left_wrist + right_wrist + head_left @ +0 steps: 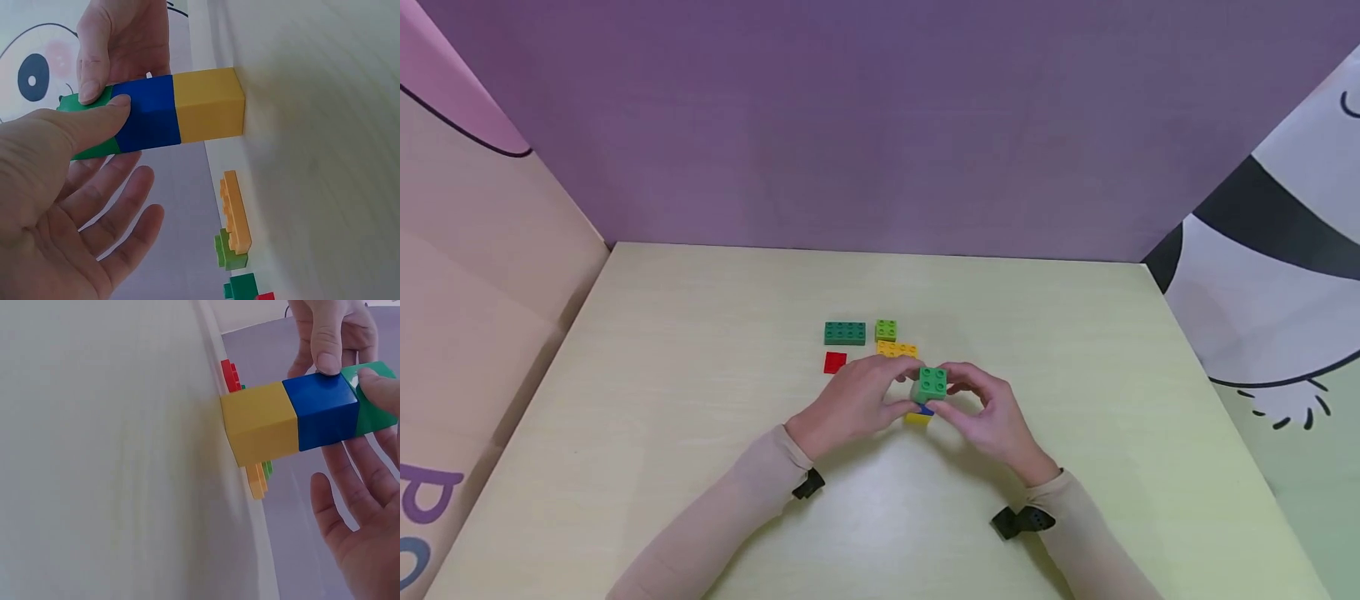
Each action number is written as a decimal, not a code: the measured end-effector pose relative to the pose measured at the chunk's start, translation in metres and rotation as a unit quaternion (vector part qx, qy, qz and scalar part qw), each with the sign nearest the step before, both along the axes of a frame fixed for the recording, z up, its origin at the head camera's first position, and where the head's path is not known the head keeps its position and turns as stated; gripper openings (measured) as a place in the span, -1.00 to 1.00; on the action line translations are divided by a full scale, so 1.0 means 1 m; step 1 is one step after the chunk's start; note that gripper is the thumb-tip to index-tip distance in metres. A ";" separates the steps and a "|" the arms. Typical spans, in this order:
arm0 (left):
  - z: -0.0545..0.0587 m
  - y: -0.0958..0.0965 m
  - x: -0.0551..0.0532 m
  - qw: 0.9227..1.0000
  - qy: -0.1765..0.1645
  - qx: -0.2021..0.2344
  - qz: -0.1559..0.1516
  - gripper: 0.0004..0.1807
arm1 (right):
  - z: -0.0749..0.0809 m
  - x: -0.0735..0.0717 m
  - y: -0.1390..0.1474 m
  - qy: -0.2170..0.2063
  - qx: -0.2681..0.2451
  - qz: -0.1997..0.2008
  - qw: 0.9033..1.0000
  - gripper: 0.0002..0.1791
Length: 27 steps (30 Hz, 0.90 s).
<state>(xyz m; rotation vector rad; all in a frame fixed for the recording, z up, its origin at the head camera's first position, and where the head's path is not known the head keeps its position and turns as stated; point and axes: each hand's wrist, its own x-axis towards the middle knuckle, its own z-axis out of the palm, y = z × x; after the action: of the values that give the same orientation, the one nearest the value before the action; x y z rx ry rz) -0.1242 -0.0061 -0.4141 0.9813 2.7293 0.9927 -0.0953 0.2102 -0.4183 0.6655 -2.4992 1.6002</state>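
Note:
A tower of three toy building bricks stands upright on the table: a yellow brick (209, 105) at the bottom, a blue brick (326, 407) in the middle, a green brick (932, 383) on top. From the left, my left hand (856, 398) pinches the tower, its thumb on the blue brick close to the seam with the green one. On the opposite side my right hand (994, 417) grips the green brick between thumb and fingers. Contact of the fingers behind the tower is partly hidden. The other fingers of both hands spread loosely beside it.
Behind the hands lie a dark green brick (845, 333), a lime green brick (886, 330), a yellow-orange brick (897, 348) and a red brick (835, 362). The pale table (715, 333) meets a purple panel (880, 125) at the back, with printed panels on both sides.

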 end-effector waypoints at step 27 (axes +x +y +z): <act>-0.015 -0.009 -0.038 0.994 0.028 -0.082 0.071 -0.57 | -0.034 -0.011 0.010 -0.016 -0.027 0.013 0.999 -0.57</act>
<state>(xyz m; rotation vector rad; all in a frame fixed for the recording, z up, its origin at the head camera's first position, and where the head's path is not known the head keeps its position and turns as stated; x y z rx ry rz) -0.1618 -0.0151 -0.4295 0.8105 2.9055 0.7530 -0.1065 0.2206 -0.4519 0.6740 -2.4690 1.6941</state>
